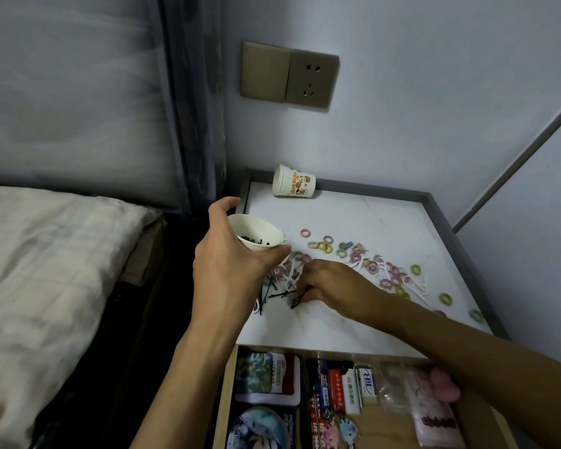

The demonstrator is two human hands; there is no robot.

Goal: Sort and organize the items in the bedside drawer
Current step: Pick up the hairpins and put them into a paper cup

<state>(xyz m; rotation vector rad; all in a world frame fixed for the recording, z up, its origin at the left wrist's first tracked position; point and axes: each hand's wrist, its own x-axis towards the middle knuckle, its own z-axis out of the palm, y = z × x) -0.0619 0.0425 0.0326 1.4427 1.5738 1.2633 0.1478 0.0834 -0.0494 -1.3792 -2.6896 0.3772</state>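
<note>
Sorting black hairpins [277, 294] at frame centre: right hand [329, 286] pinches several on the nightstand top [370, 215]; left hand [227, 270] grips the paper cup [256, 231] beside them. Next move, by judgement: lift pins into cup.

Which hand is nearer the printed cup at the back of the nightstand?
Left. The left hand, gripping a second cup, is in front and left of the printed cup; the right hand is farther forward, pinching black hairpins on the nightstand.

left hand [230, 270]: raised, curled round cup [256, 230] | right hand [332, 286]: lowered, seemingly pinching hairpin [294, 303]
</note>
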